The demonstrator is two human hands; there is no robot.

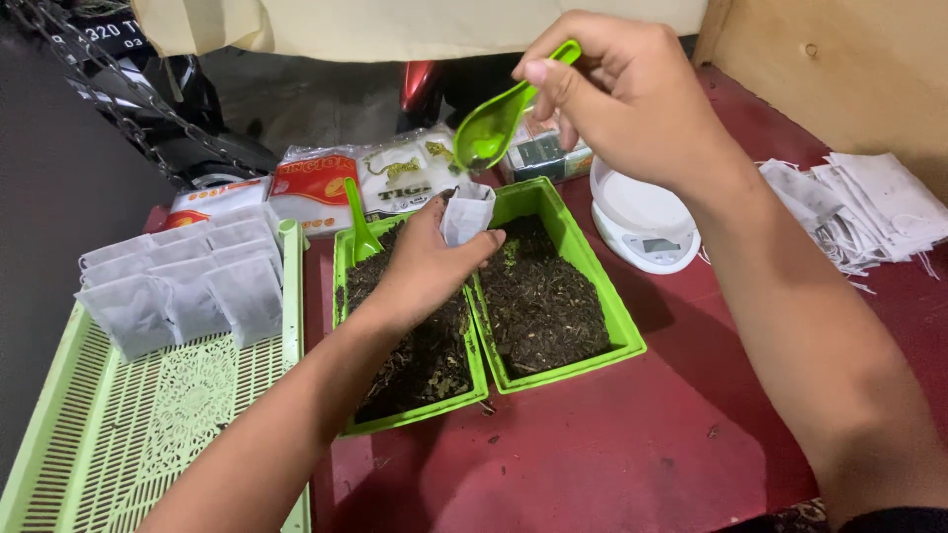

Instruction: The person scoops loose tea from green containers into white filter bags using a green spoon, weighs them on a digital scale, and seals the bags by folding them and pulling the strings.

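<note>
The right hand's fingers (553,79) are closed on the handle of a green spoon (491,130), its bowl tipped down above a small white paper bag (465,209). The bowl looks nearly empty; whether any leaf clings inside is hard to tell. The left hand's fingers (474,245) pinch that bag and hold it upright with its mouth open, directly over the seam between two green trays. The right hand (632,99) hovers above and behind the bag; the left hand (420,266) rests low over the left green tray (341,296).

Taking the bag as the landmark: below and to its right sits the right green tray (617,316) of dark dried leaves (543,306); a second green spoon (360,222) stands in the tray to its left. Further left a pale green slatted tray (118,434) holds rows of filled white bags (188,281). Behind the bag lie printed packets (370,178); to its right a white kitchen scale (642,222), then a heap of empty bags (859,212), all on a red surface (612,444).

The likely mishap is spillage: the bag's mouth is narrow and soft, so a spoon tilted off-centre would scatter leaves over the trays' rims onto the surface. A loose pinch could also let the mouth fold shut.
</note>
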